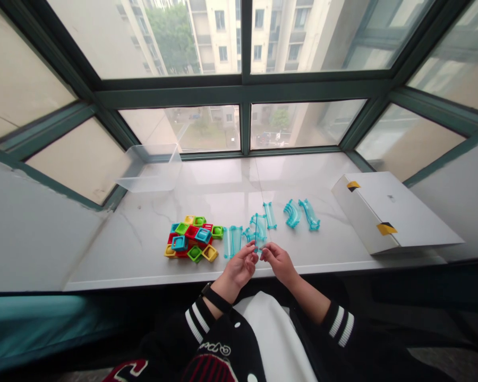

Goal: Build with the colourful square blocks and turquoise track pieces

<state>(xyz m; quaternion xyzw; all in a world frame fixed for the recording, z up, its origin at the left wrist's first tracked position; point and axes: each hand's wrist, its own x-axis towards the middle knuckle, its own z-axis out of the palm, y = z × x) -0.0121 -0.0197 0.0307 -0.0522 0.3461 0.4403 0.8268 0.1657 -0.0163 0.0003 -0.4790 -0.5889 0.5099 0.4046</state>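
A clear blue plastic track piece stands upright between my hands, over the white sill. My left hand pinches its lower left edge with thumb and forefinger, palm turned up. At the lower right edge, the fingers of my right hand are closed on the same piece; the exact contact is small. Just left of it, more clear blue track pieces lie flat. A straight track piece rests behind my hands, with a curved piece and a bent piece farther right.
A heap of red, yellow, green and blue blocks sits on the left of the sill. Behind it stands a clear plastic bin by the window. On the right is a white box with yellow-and-black tape.
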